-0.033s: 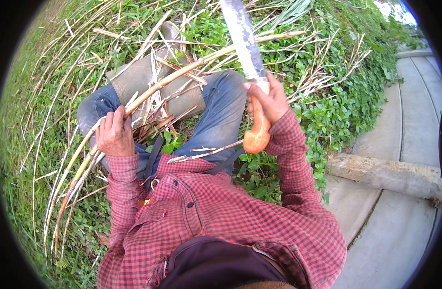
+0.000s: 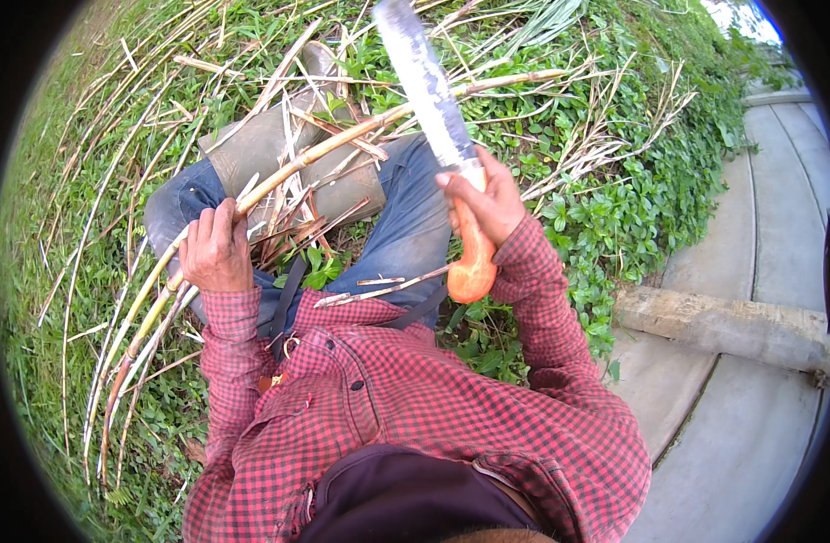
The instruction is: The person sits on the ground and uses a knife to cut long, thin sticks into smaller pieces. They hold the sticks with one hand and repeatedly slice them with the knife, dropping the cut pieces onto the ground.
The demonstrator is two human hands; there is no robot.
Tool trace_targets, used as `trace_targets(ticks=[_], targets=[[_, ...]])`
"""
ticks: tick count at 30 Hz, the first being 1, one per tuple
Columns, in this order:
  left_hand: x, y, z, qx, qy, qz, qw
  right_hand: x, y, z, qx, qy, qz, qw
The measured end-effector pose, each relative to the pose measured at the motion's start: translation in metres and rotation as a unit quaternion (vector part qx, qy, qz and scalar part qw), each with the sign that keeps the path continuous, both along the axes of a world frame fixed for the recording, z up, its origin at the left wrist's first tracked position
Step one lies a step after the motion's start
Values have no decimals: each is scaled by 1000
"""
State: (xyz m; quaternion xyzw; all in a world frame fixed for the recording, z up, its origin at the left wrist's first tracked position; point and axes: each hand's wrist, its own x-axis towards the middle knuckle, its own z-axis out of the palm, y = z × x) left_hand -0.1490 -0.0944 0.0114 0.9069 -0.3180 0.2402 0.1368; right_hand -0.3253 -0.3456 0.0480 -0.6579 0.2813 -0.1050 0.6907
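Knife and right hand now sit farther left and nearer my body than in the earlier frame. Far end of the stalk lies slightly lower in view. Left hand keeps about the same position.

Stalk: long, yellow-brown, jointed; runs slantwise above my legs, from my left hand up to the right. Left fingers are clamped around it near its lower end. Knife: broad pale blade, wiped with dark patches, pointing up and left; it crosses in front of the stalk. Contact between the two: cannot tell. Right fingers are closed around the orange handle, thumb up near the blade; the hooked butt shows below my grip.

Below the left hand, several long strips trail to the lower left; cannot tell which belong to the held stalk. Splinters lie heaped between and over my muddy boots. One thin piece rests across my lap, over the blue trousers and the hem of my red-and-black checked shirt.

Surroundings: I sit on green ground plants, with dry branching stems beyond my right hand. Far right, a wooden post lies across grey slabs.
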Motion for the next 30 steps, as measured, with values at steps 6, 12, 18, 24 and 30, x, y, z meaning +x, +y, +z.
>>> trace_targets(ticks=[6, 12, 18, 24, 30], targets=[[26, 15, -14, 9, 72, -52, 996, 1, 22, -24, 85, 12, 14, 996], [44, 9, 5, -15, 63, -78, 995, -5, -27, -34, 49, -22, -179, 982], [44, 5, -17, 24, 118, -37, 992, 18, 49, -58, 147, -16, 73, 986], [49, 20, -3, 32, 150, -54, 987, 20, 10, -53, 111, -7, -124, 986], [66, 25, -12, 55, 139, -56, 987, 25, 47, -66, 180, 20, -27, 983]])
